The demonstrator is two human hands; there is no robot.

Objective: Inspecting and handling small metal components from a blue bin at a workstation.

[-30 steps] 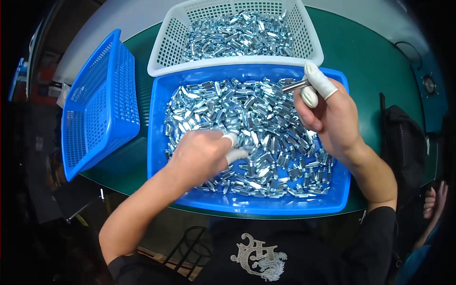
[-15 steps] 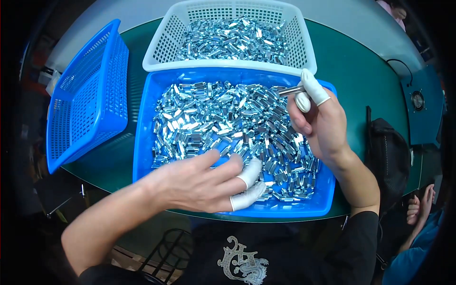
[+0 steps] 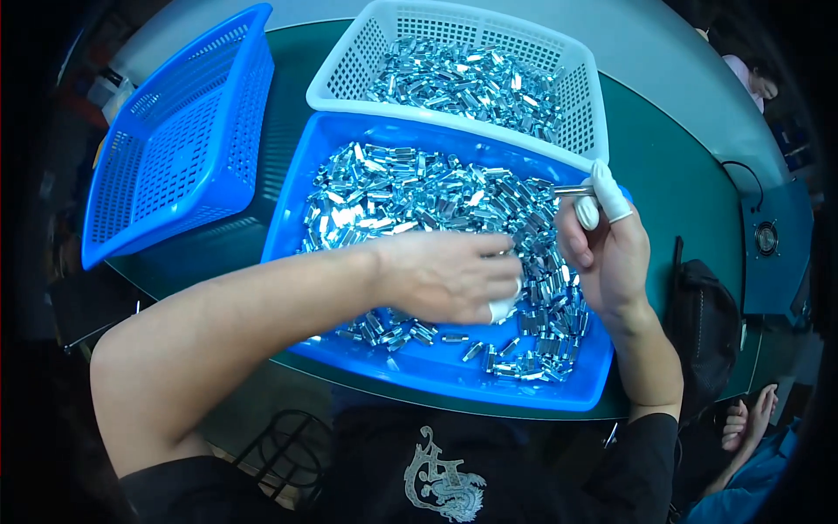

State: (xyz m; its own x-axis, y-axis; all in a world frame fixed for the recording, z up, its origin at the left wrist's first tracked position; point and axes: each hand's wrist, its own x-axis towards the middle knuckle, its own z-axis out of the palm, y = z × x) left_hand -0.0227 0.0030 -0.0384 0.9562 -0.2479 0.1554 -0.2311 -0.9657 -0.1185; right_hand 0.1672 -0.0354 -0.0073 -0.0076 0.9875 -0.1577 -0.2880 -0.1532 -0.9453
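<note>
Small shiny hex metal standoffs (image 3: 428,188) lie heaped in a blue tray (image 3: 524,397) in front of me. My left hand (image 3: 449,275) is over the middle of this heap, palm down, its fingertips blurred and partly hidden among the pieces. At the tray's right side, my right hand (image 3: 607,244) is raised and closed, pinching a slim shiny metal rod (image 3: 572,190) between thumb and forefinger. The rod points left over the pieces. White finger cots cover fingertips on both hands.
Behind the tray, a white perforated basket (image 3: 319,92) holds more standoffs. A blue perforated basket (image 3: 166,175) stands tilted at the left. To the right are a black bag (image 3: 705,332) and a teal box with a fan (image 3: 777,244). Another person's hands (image 3: 751,419) show at lower right.
My left hand has moved right and farther into the heap. My right hand still holds the rod. The whole view has turned slightly, carrying the tray and white basket rightward.
</note>
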